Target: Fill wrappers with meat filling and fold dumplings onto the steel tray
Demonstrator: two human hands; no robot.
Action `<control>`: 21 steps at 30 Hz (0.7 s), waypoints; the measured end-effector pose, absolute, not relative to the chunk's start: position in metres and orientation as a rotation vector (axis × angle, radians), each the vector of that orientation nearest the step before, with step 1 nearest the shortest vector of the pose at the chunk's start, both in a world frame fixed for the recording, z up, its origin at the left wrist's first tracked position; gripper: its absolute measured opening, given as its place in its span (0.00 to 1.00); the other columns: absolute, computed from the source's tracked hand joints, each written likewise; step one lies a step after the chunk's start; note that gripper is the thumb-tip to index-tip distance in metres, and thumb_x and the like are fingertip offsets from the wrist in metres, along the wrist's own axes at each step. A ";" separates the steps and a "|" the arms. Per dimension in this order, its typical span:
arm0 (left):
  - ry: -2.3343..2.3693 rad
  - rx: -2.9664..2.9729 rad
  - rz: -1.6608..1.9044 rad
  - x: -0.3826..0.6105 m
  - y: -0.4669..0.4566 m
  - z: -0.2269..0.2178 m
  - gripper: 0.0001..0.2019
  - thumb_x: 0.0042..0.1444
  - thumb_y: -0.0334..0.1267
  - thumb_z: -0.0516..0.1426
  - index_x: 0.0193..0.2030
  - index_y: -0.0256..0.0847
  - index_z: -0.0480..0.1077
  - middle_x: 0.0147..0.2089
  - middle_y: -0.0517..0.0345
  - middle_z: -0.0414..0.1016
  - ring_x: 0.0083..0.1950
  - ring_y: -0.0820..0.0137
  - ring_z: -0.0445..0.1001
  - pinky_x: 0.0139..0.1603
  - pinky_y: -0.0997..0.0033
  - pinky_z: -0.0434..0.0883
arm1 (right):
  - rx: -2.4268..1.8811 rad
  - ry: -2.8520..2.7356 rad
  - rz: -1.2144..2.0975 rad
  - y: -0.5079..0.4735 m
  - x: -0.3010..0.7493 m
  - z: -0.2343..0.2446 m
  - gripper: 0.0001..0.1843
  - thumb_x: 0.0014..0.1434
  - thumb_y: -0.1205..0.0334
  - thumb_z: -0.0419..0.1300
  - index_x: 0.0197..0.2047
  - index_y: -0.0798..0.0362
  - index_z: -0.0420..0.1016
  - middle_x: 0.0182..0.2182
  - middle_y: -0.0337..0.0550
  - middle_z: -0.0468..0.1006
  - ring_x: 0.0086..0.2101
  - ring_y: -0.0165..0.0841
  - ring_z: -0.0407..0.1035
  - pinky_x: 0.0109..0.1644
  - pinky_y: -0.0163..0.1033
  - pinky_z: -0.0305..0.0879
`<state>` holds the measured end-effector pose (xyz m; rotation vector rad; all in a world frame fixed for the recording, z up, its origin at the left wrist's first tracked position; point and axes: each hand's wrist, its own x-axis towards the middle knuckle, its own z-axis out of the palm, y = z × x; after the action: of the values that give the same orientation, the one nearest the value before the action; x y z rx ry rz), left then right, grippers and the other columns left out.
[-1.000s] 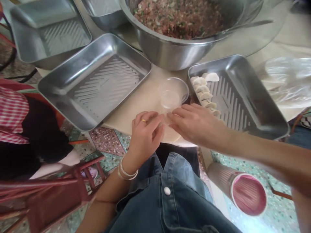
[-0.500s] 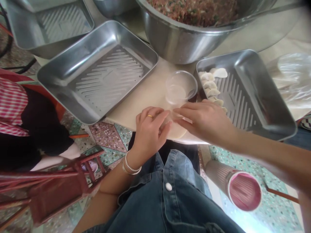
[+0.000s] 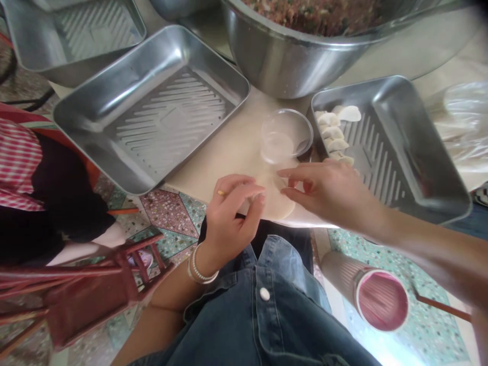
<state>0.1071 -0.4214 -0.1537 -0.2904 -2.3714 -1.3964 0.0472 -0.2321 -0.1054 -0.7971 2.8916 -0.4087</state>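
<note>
Pale round dumpling wrappers [image 3: 280, 203] lie at the table's front edge, between my two hands. My left hand [image 3: 234, 211] is at their left side, fingers loosely curved, thumb and forefinger tips close together, with nothing visible between them. On the right, my right hand [image 3: 328, 188] hovers at the wrappers with thumb and forefinger apart and no item showing in it. A clear plastic cup [image 3: 285, 137] sits just beyond the wrappers. To the right, a metal tray [image 3: 385, 152] holds a row of folded dumplings [image 3: 333, 133] along its left side.
A large steel bowl [image 3: 282, 66] of minced filling [image 3: 316, 15] stands at the back. Two metal trays [image 3: 163, 122] are at the left, one behind the other. A plastic bag [image 3: 465, 122] lies far right. Below are a bin [image 3: 366, 295], a red chair [image 3: 91, 305] and another person's legs [image 3: 64, 203].
My hands have drawn apart over the wrappers, the left one moving slightly left and down. The gap between thumb and forefinger has widened on my right hand.
</note>
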 end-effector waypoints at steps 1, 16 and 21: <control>-2.326 -0.271 -1.535 0.113 -0.423 -0.151 0.08 0.54 0.28 0.59 0.41 0.43 0.73 0.42 0.56 0.74 0.43 0.69 0.73 0.46 0.66 0.71 | -0.787 2.873 -0.450 -0.232 0.047 -0.104 0.07 0.57 0.62 0.63 0.40 0.47 0.79 0.26 0.34 0.77 0.25 0.29 0.69 0.29 0.35 0.58; -1.186 0.186 -3.682 0.129 -0.415 -0.144 0.19 0.59 0.51 0.55 0.52 0.44 0.73 0.52 0.50 0.76 0.56 0.58 0.74 0.55 0.61 0.73 | -1.425 2.697 -0.766 -0.216 0.111 -0.069 0.06 0.63 0.70 0.55 0.42 0.52 0.71 0.32 0.41 0.74 0.34 0.31 0.68 0.35 0.40 0.66; -1.272 0.153 -3.651 0.123 -0.418 -0.135 0.21 0.61 0.47 0.53 0.60 0.47 0.67 0.58 0.54 0.72 0.60 0.60 0.71 0.56 0.64 0.72 | -1.411 2.686 -0.807 -0.210 0.111 -0.076 0.09 0.60 0.73 0.58 0.44 0.54 0.71 0.35 0.42 0.75 0.35 0.32 0.69 0.35 0.40 0.66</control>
<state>0.1225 -0.4185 -0.1348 0.1528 -1.2722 -3.6507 0.1109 -0.2099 -0.0759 -1.4109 2.6861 -0.8067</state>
